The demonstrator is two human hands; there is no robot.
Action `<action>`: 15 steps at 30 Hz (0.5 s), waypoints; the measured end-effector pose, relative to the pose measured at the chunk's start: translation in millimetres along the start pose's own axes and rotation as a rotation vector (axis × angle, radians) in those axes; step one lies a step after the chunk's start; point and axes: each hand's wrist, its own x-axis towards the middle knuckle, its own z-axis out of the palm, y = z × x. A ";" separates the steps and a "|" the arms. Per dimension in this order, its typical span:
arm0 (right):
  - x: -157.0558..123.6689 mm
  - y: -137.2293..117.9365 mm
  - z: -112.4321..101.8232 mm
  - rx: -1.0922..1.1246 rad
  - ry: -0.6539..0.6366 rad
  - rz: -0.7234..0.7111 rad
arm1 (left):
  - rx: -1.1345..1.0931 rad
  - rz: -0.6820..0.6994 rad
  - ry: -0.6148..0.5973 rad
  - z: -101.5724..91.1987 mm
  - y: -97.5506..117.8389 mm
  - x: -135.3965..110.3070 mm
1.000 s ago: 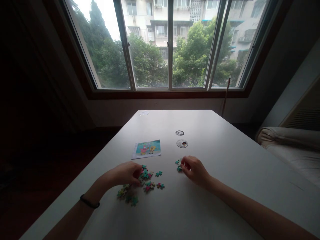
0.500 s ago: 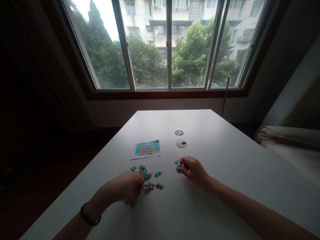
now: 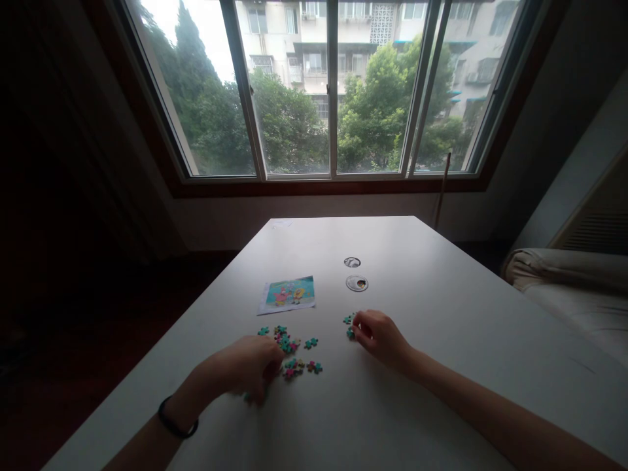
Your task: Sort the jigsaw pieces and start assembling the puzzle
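Note:
My left hand reaches down over small jigsaw puzzle pieces, its fingers bent toward the table. Teal bits show under its fingertips, but the fingers are dark and blurred, so their grip is unclear. Beyond it lies a loose heap of teal, pink and yellow pieces, with a single teal piece just to the right. My right hand rests on the table with thumb and fingers pinched on a teal puzzle piece. Another teal piece lies by its fingertips.
A cartoon picture sheet lies beyond the heap. Two round picture discs, a nearer one and a farther one, lie past my right hand. The white table narrows toward a window; a pale sofa stands at the right.
The fingers of my left hand shift slightly over the pieces beneath them. My right hand stays in the same place beside the teal pieces.

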 end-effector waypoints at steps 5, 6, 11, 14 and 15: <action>-0.1 -1.3 -1.1 0.017 -0.022 -0.007 | -0.026 0.000 -0.009 -0.8 0.5 -2.4; -0.2 -1.5 -1.2 0.018 -0.026 -0.007 | -0.031 0.001 -0.017 -0.9 0.7 -2.7; -0.1 -1.1 -0.4 0.021 -0.026 -0.001 | -0.076 0.021 -0.039 -4.7 1.0 -4.4; 0.4 -1.0 0.1 0.031 -0.018 0.001 | -0.247 0.128 -0.001 -10.5 1.6 -3.9; 0.4 -1.5 0.0 0.040 -0.015 0.001 | -0.326 0.171 0.058 -12.3 2.5 -2.8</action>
